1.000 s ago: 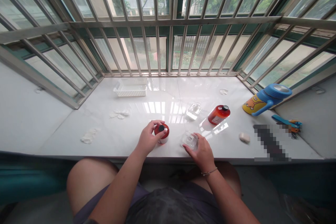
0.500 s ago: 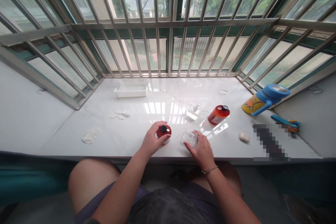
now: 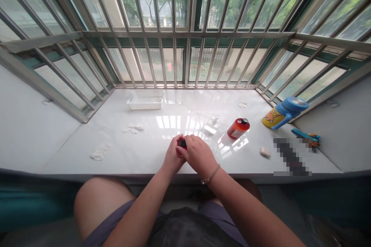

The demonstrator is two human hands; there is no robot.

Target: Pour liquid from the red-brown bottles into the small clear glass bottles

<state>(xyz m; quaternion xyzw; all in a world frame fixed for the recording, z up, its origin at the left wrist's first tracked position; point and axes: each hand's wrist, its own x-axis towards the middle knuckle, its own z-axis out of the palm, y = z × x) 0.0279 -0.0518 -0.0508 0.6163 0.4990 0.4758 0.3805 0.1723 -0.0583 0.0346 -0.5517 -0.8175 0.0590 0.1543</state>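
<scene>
My left hand (image 3: 171, 157) is closed around a small red bottle (image 3: 179, 143) near the front edge of the white ledge. My right hand (image 3: 200, 155) reaches across to it, with thumb and fingers closed about its black cap (image 3: 183, 144). Most of the bottle is covered by the two hands. Just beyond my right hand, a clear glass bottle (image 3: 213, 124) lies on the ledge. Another clear piece behind the right hand is almost wholly hidden. Farther right, a second red bottle (image 3: 238, 128) with a black cap and white label leans toward the right in view.
A white plastic basket (image 3: 145, 100) sits at the back left. Crumpled white tissues (image 3: 100, 151) lie on the left. To the right are a blue and yellow flask (image 3: 284, 112), a pale soap-like lump (image 3: 264, 152), a blue strap (image 3: 300, 134) and a blurred-out dark object. Metal bars line the window.
My right hand has left the clear piece on the ledge and moved left onto the red bottle's cap. My left hand keeps hold of the bottle. The view has shifted slightly.
</scene>
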